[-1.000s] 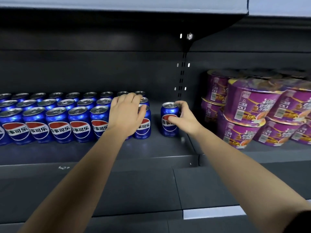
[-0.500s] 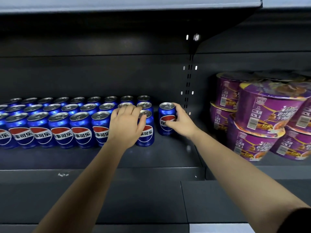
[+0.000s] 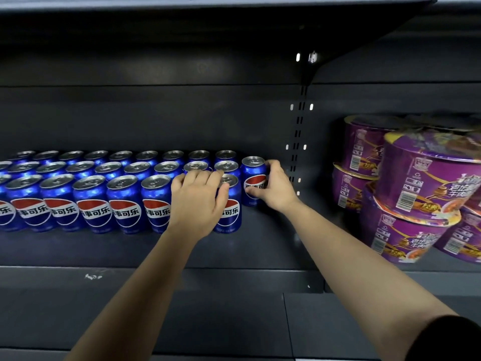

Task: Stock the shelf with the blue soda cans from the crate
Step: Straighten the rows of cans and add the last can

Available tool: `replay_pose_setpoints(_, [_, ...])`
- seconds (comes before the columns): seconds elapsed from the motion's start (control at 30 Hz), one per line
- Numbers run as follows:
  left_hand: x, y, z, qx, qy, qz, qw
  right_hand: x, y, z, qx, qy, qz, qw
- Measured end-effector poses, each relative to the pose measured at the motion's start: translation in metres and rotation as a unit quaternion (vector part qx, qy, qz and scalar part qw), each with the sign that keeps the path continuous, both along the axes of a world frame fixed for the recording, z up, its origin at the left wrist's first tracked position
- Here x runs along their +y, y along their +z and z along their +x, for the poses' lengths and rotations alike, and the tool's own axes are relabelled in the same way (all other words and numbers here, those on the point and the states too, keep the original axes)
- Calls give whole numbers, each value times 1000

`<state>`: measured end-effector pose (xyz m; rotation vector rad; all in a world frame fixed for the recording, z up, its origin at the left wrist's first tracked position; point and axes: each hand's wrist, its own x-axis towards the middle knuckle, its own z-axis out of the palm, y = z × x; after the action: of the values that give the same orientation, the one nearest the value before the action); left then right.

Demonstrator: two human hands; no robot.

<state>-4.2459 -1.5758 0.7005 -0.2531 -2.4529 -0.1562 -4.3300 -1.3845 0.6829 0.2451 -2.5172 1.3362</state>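
The right hand [image 3: 276, 188] has carried its can [image 3: 253, 170] back and leftward since a second ago, and the can now stands upright at the right end of the middle row, just beside its neighbour. The dark shelf [image 3: 260, 243] holds three rows of blue soda cans [image 3: 91, 204] on its left part, with stacked purple noodle bowls [image 3: 416, 183] well apart on the right. The left hand [image 3: 197, 204] lies over the front row with its fingers curled over the can tops and its thumb against the end front can [image 3: 229, 212]; whether it grips one I cannot tell. The right hand's thumb and fingers wrap round its can.
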Motion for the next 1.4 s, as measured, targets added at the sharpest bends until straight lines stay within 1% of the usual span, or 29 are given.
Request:
replay_pose_setpoints(0.3, [1,1,0,-7,0,9,1000,-14,1,-7,29,-55,27,998])
replay_pose_setpoints(0.73, [1,3,0,-13,7,5,1000,-19,2,-21,9,-95,32,995])
replay_pose_setpoints(1.2, [2,1,1,-6,6,11,1000,-20,-4,-24,15,-101,33,994])
replay_pose_setpoints(1.33, [0,1,0,-8,2,8,1000,-15,-6,-21,0,-66,10,998])
replay_pose_setpoints(1.4, [-1,2,0,-13,-5,9,1000,-12,-8,-15,-3,-44,13,999])
